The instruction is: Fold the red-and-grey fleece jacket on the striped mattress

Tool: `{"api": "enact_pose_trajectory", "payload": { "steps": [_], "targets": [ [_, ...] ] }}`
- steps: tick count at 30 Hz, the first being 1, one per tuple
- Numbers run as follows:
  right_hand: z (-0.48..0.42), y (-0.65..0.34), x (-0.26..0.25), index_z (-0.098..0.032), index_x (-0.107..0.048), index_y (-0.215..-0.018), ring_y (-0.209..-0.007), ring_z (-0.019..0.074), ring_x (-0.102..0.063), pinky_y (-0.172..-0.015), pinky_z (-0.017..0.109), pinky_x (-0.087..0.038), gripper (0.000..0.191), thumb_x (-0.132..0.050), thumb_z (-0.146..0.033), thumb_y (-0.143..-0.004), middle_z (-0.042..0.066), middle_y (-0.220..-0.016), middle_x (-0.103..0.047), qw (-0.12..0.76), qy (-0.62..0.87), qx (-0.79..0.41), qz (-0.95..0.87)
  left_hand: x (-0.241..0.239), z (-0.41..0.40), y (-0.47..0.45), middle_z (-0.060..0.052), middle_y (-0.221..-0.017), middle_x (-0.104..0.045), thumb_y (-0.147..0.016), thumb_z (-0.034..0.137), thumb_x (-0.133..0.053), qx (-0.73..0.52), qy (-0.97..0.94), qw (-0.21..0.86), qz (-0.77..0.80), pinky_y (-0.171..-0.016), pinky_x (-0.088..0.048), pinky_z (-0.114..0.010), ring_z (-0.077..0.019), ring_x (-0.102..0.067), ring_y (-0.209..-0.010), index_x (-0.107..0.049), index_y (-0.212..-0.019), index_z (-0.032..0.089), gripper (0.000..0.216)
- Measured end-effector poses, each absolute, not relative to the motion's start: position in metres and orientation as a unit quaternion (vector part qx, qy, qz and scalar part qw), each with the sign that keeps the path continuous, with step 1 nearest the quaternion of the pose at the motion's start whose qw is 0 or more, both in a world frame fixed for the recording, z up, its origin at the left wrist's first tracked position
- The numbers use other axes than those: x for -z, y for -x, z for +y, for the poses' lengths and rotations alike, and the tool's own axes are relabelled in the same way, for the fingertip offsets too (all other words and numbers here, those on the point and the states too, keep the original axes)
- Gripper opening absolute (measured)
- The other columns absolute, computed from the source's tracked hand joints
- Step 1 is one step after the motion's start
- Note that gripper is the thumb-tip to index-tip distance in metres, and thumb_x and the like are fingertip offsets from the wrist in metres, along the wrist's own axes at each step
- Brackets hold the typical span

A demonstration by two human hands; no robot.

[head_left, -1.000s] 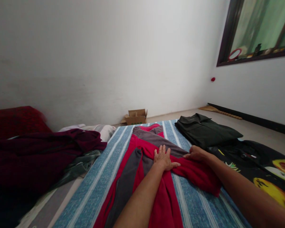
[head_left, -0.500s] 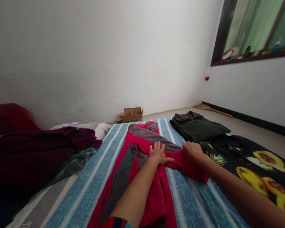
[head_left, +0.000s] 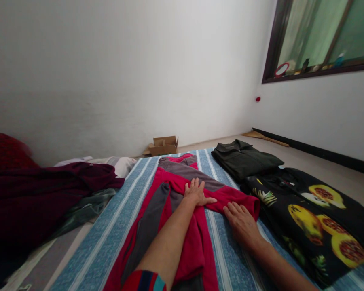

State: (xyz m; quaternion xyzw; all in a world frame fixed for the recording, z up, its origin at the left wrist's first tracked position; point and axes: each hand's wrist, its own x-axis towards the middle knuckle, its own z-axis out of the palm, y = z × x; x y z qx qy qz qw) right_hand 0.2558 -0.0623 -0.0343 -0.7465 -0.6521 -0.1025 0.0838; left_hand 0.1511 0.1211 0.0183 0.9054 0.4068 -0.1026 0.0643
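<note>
A red and grey garment lies lengthwise on a blue striped sheet. My left hand rests flat on its middle, fingers spread. Its red sleeve stretches out to the right. My right hand lies flat, palm down, on the sheet just below that sleeve, fingertips at its edge. Neither hand grips anything.
A folded dark green shirt and a black garment with a fruit print lie to the right. A heap of maroon clothes sits at left. A small cardboard box stands by the far wall.
My right hand has let go of the red sleeve, drawn back toward me and now lies flat below it. The left hand stays on the garment. The view has turned right.
</note>
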Motion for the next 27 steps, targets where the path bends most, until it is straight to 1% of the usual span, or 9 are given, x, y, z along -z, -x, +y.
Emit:
{"api": "enact_pose_trajectory", "payload": {
  "steps": [4,6,11,14,17,20,22,25,27],
  "targets": [
    [-0.067,-0.256,0.034,-0.021,-0.052,-0.126,-0.122,0.0281,-0.044,-0.096,0.044,-0.037,0.059,-0.034,0.003,-0.075,0.008,-0.131,-0.050,0.087,0.761,0.078,-0.638,-0.016,0.122,-0.151,-0.016,-0.151,-0.003,-0.057,0.085,-0.035,0.101,-0.907,0.065,0.403,-0.106,-0.008,-0.057,-0.0318,0.000,-0.138,-0.016,-0.144,0.017,0.112],
    [-0.068,-0.261,0.035,-0.020,-0.052,-0.127,-0.120,0.0260,-0.046,-0.096,0.041,-0.039,0.062,-0.033,0.003,-0.073,0.008,-0.130,-0.052,0.106,0.764,0.069,-0.632,-0.014,0.123,-0.151,-0.016,-0.151,-0.003,-0.057,0.085,-0.035,0.098,-0.907,0.062,0.405,-0.106,-0.008,-0.056,-0.0318,0.000,-0.138,-0.016,-0.144,0.017,0.112],
    [-0.067,-0.277,0.035,-0.018,-0.056,-0.123,-0.111,0.0195,-0.054,-0.092,0.031,-0.044,0.056,-0.033,-0.003,-0.075,0.008,-0.123,-0.058,0.157,0.754,0.036,-0.636,-0.012,0.123,-0.151,-0.015,-0.151,-0.004,-0.057,0.086,-0.034,0.093,-0.908,0.058,0.404,-0.106,-0.007,-0.056,-0.0321,0.001,-0.138,-0.017,-0.143,0.017,0.111],
    [-0.068,-0.276,0.031,-0.017,-0.058,-0.120,-0.111,0.0235,-0.054,-0.091,0.038,-0.044,0.052,-0.033,-0.003,-0.076,0.010,-0.122,-0.058,0.120,0.748,0.048,-0.651,-0.015,0.121,-0.151,-0.016,-0.151,-0.002,-0.056,0.086,-0.035,0.101,-0.907,0.064,0.404,-0.106,-0.006,-0.056,-0.0314,0.002,-0.138,-0.015,-0.144,0.017,0.113],
    [-0.072,-0.263,0.029,-0.015,-0.057,-0.120,-0.119,0.0275,-0.046,-0.096,0.044,-0.038,0.051,-0.038,-0.002,-0.075,0.013,-0.128,-0.053,0.095,0.751,0.103,-0.646,-0.016,0.119,-0.151,-0.015,-0.151,-0.001,-0.056,0.086,-0.037,0.108,-0.905,0.065,0.406,-0.107,-0.006,-0.056,-0.0313,0.003,-0.138,-0.015,-0.144,0.017,0.113],
    [-0.077,-0.248,0.028,-0.012,-0.055,-0.122,-0.122,0.0275,-0.043,-0.098,0.041,-0.037,0.053,-0.041,0.001,-0.073,0.015,-0.132,-0.048,0.069,0.751,0.114,-0.646,-0.015,0.121,-0.151,-0.015,-0.151,-0.001,-0.055,0.086,-0.038,0.103,-0.906,0.065,0.404,-0.107,-0.006,-0.055,-0.0312,0.003,-0.138,-0.015,-0.144,0.017,0.114],
    [-0.079,-0.241,0.024,-0.009,-0.056,-0.121,-0.119,0.0279,-0.047,-0.094,0.039,-0.040,0.050,-0.039,0.002,-0.075,0.017,-0.130,-0.050,0.037,0.764,0.089,-0.638,-0.014,0.122,-0.151,-0.016,-0.151,-0.001,-0.055,0.085,-0.039,0.100,-0.906,0.066,0.405,-0.107,-0.006,-0.056,-0.0313,0.003,-0.138,-0.015,-0.144,0.017,0.115],
    [-0.080,-0.236,0.010,-0.008,-0.061,-0.113,-0.109,0.0278,-0.054,-0.086,0.036,-0.044,0.044,-0.037,0.002,-0.077,0.019,-0.120,-0.057,0.005,0.788,0.040,-0.615,-0.013,0.122,-0.152,-0.015,-0.151,-0.001,-0.052,0.086,-0.041,0.101,-0.906,0.069,0.405,-0.107,-0.005,-0.056,-0.0318,0.003,-0.138,-0.015,-0.144,0.017,0.117],
    [-0.079,-0.235,0.001,-0.008,-0.066,-0.103,-0.098,0.0268,-0.059,-0.079,0.034,-0.045,0.040,-0.036,0.001,-0.078,0.018,-0.106,-0.063,-0.003,0.801,0.006,-0.599,-0.013,0.122,-0.152,-0.015,-0.151,-0.001,-0.050,0.086,-0.042,0.101,-0.906,0.072,0.405,-0.106,-0.005,-0.056,-0.0323,0.004,-0.137,-0.015,-0.144,0.017,0.119]
  ]
}}
